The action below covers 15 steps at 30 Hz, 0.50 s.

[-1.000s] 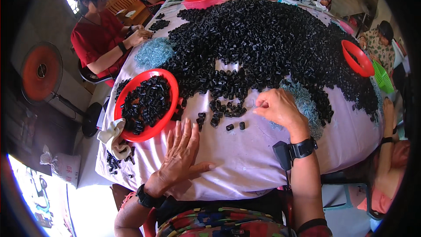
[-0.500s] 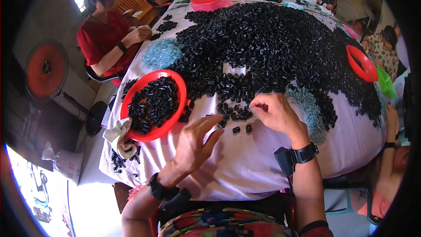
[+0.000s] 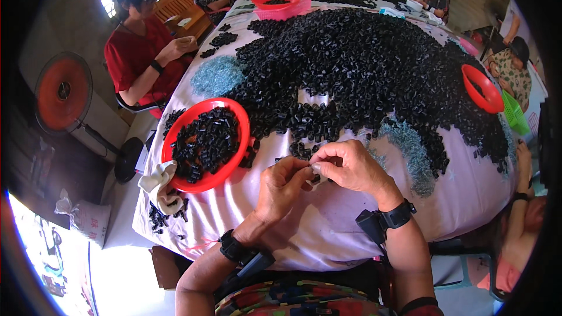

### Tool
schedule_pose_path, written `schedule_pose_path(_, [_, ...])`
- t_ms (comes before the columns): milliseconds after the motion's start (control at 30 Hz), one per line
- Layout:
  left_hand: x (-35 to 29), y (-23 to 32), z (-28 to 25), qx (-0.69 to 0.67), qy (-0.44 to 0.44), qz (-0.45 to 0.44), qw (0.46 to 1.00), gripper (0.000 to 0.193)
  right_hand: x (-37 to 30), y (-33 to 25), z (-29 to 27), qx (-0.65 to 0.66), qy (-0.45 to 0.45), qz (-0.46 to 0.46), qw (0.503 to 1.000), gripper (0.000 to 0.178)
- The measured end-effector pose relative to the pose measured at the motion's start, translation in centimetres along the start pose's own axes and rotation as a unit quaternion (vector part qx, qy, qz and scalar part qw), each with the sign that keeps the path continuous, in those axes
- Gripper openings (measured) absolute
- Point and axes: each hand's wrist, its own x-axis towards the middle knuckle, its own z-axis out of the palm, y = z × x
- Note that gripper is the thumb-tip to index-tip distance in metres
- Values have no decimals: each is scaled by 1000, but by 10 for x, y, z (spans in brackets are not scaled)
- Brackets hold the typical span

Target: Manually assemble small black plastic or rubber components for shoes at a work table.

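My left hand (image 3: 280, 187) and my right hand (image 3: 353, 167) meet fingertip to fingertip above the cloth, near the table's front edge. Both are pinched closed, and the fingers hide most of what is between them. A dark bit shows just below the fingertips, held or lying behind them; I cannot tell which. Right beyond my hands lie loose small black tubular pieces (image 3: 301, 150), at the near fringe of a large heap of black pieces (image 3: 351, 52). Beside my right hand spreads a pile of small clear bluish bits (image 3: 410, 152).
A red basin (image 3: 246, 140) of black pieces stands left of my hands, a white cloth (image 3: 158, 184) against its rim. Another bluish pile (image 3: 218, 76) lies beyond it. A person in red (image 3: 140, 52) sits at the left; others sit around the table. A fan (image 3: 63, 85) stands far left.
My hands have come together from apart: the left moved right and closed from spread fingers, and the right drew back toward me from the black pieces.
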Motion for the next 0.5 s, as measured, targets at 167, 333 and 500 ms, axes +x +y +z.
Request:
schedule_pose_path(167, [-6, 1, -2, 27, -9, -13, 1000, 21, 0, 0, 3, -7, 6, -48, 999, 11])
schedule_pose_path(333, [-9, 10, -3, -111, -46, -112, 986, 32, 0, -3, 1, -9, 21, -78, 997, 9])
schedule_pose_path(500, [-13, 9, -13, -156, -7, -182, 971, 36, -1, 0, -15, -68, 105, -57, 991, 7])
